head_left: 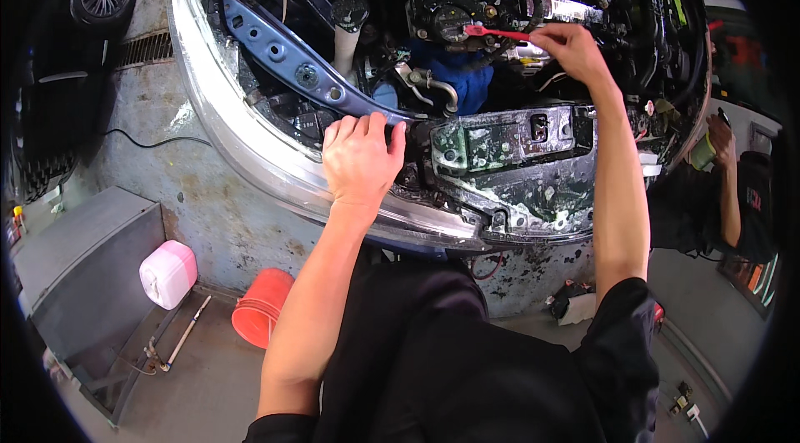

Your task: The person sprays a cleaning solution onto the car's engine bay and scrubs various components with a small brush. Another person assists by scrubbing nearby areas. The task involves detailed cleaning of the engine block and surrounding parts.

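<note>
My right hand [571, 51] reaches over the engine bay and pinches the handle of a slim red brush [504, 34], shaped like a toothbrush. The brush head is at a round black engine part [450, 24]; I cannot tell whether its bristles touch it. My left hand [360, 155] leans on the front edge of the bay, at the end of a blue metal panel [279, 55] with holes. Its fingers lie over the edge and its thumb is apart, with nothing held. Between my hands are a bent metal pipe [446, 93] and blue cloth-like material [467, 80].
The car's pale front bumper [242, 155] curves below my left hand. A black plate [525, 168] spotted with white lies at the front. On the floor are a red bucket [262, 307] and a pink-white jug [169, 274]. Another person's hand [721, 141] is at the right.
</note>
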Available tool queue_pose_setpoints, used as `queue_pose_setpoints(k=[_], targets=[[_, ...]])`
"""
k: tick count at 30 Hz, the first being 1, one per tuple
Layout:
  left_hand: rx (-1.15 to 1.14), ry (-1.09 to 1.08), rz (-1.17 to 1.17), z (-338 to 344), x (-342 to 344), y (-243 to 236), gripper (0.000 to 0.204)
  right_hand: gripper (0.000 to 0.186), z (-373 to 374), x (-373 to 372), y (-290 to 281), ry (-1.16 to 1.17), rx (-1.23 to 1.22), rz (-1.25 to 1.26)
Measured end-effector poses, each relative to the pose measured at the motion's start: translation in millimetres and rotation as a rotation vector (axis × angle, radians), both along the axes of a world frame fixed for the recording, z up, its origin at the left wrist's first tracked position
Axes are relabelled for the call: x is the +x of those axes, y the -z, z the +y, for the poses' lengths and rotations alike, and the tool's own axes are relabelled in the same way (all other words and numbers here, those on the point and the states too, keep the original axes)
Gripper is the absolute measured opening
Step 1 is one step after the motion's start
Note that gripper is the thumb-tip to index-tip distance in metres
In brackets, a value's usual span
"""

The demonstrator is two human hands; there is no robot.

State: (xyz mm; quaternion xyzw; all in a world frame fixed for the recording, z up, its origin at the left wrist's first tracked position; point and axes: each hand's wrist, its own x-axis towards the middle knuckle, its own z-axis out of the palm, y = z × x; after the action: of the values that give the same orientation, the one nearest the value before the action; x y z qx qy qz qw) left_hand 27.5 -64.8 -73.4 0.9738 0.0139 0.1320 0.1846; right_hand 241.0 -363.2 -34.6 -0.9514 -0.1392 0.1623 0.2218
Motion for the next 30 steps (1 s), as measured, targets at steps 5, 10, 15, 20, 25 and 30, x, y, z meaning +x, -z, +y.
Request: queue_pose_setpoints(k=[5,10,15,20,25,30], targets=[[0.011,0.003,-0.007,-1.3,-1.6,-1.3,0.021,0.03,25.7,-15.4,-7.8,0.028,-0.064,-0.044],[0.022,-0.002,-0.026,0.9,-0.5,3.3,0.021,0.029,34.8,-40.4,-18.1,0.076,-0.145,-0.093],[0.014,-0.024,-0.045,1.7,-1.1,1.4,0.021,0.029,7.6,-61.5,-30.2,0.293,-0.155,-0.074],[-0.017,-0.019,-0.027,2.0,-2.4,4.8,0.021,0.029,100.9,-135.4,10.0,0.083,0.08,-0.143],[-0.026,-0.012,0.018,3.2,-1.5,0.2,0.02,0.032,159.7,-148.2,44.4,0.177,0.219,-0.329],[-0.119,0.052,0.042,6.5,-1.5,1.1,0.018,0.032,186.3,-136.3,34.2,0.248,0.107,-0.338]])
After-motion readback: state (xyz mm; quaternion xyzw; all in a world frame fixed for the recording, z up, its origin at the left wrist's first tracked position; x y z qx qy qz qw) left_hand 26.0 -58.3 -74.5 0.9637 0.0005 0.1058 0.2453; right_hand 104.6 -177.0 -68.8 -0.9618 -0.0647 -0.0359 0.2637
